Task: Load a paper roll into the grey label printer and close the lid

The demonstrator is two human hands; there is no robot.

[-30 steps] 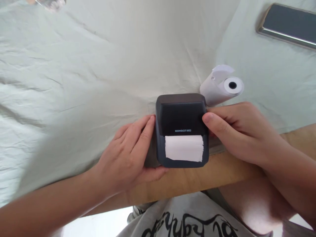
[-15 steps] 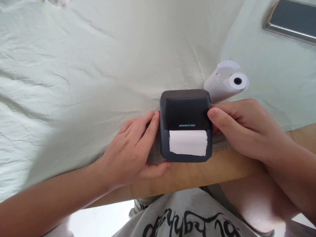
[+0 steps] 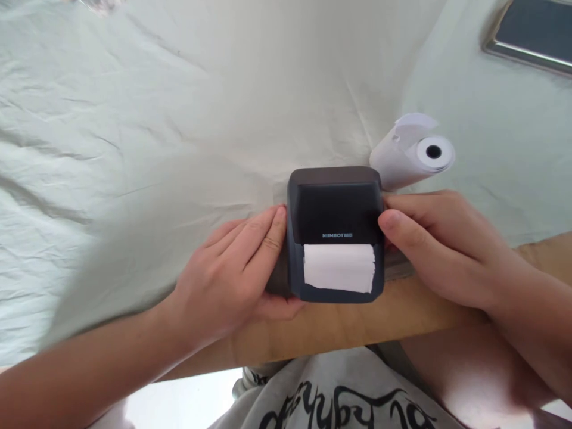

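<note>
A dark label printer (image 3: 337,208) marked NIIMBOT sits between my two hands near the table's front edge. A white paper strip (image 3: 339,268) with ragged edges sticks out of its slot and lies over the lower front. My left hand (image 3: 236,268) presses its fingers along the printer's left side, the thumb at the near left corner and partly under it. On the other side, my right hand (image 3: 442,244) grips the right edge, thumb on top and fingers partly hidden behind. Just beyond that hand lies a white paper roll (image 3: 402,158) with a black core and a loose end.
A pale wrinkled cloth (image 3: 201,107) covers the table, with a bare wooden edge (image 3: 429,307) along the front. At the top right lies a dark flat device with a shiny rim (image 3: 531,36). A clear, crinkled item (image 3: 102,5) is cut off at the top left.
The printer sits slightly closer to my body, its near edge a little lower in view. My left thumb has slid further under its corner. The view has shifted a little.
</note>
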